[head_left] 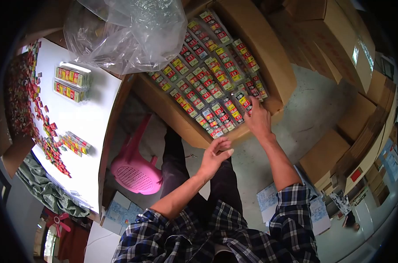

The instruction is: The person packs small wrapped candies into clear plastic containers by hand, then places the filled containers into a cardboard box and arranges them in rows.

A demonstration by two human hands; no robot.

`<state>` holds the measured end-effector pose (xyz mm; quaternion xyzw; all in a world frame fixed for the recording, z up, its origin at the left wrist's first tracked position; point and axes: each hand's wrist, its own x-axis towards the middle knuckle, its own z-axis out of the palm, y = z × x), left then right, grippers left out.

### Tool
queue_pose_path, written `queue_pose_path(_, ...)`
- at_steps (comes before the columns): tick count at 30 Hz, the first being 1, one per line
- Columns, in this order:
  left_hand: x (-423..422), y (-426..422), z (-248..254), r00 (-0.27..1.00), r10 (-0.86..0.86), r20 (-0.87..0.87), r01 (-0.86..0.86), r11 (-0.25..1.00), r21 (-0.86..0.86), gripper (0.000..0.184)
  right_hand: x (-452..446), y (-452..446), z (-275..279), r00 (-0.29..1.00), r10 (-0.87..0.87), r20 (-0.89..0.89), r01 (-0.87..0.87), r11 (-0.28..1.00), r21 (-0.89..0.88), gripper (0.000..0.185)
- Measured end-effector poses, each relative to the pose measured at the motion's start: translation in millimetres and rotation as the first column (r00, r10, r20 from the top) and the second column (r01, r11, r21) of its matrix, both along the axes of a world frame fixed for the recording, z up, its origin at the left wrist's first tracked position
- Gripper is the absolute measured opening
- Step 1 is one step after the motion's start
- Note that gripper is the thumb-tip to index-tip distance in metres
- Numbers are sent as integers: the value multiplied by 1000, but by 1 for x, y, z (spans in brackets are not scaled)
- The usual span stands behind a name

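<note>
My right hand (258, 117) is closed on a clear pack of small red, yellow and green blocks (242, 100), at the near right corner of an open cardboard box (281, 74). Rows of similar packs (205, 83) fill the box. Just outside the box's near edge is my left hand (216, 155), holding nothing, its fingers apart and slightly curled.
A white table (91, 131) at left bears loose small blocks (52, 151) and clear packs (71, 83). Clear plastic bags (133, 35) cover the box's left corner. A pink stool (137, 175) stands below; cardboard boxes (330, 149) are at right.
</note>
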<state>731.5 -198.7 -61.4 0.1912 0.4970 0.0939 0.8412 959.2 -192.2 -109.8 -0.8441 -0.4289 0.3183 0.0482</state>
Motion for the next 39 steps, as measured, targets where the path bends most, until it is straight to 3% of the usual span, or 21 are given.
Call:
queue_pose_path(5, -16, -2, 10, 1000, 2, -16, -3, 999, -54, 50, -3, 7, -12, 1000, 17, -5, -18, 991, -135, 62)
queue_pose_path(8, -19, -6, 11, 1000, 2, -21, -4, 998, -64, 49, -3, 6, -18, 1000, -2, 7, 2, 1000, -27, 66)
queue_pose_path(16, -29, -11, 16, 999, -2, -33, -1, 996, -88, 47, -2, 8, -14, 991, -103, -84, 101, 994, -30, 71)
queue_pose_path(24, -30, -14, 19, 1000, -27, -17, 25, 997, -71, 46, -12, 4, -21, 1000, -2, -16, 2, 1000, 14, 72)
queue_pose_path(29, -30, -16, 17, 999, -35, -9, 34, 997, -69, 45, -8, 4, -17, 998, -35, -61, 39, 997, 64, 72)
queue_pose_path(39, -32, -14, 15, 999, -34, -4, 34, 995, -92, 45, 8, -5, -27, 976, -174, -133, 198, 962, 188, 52)
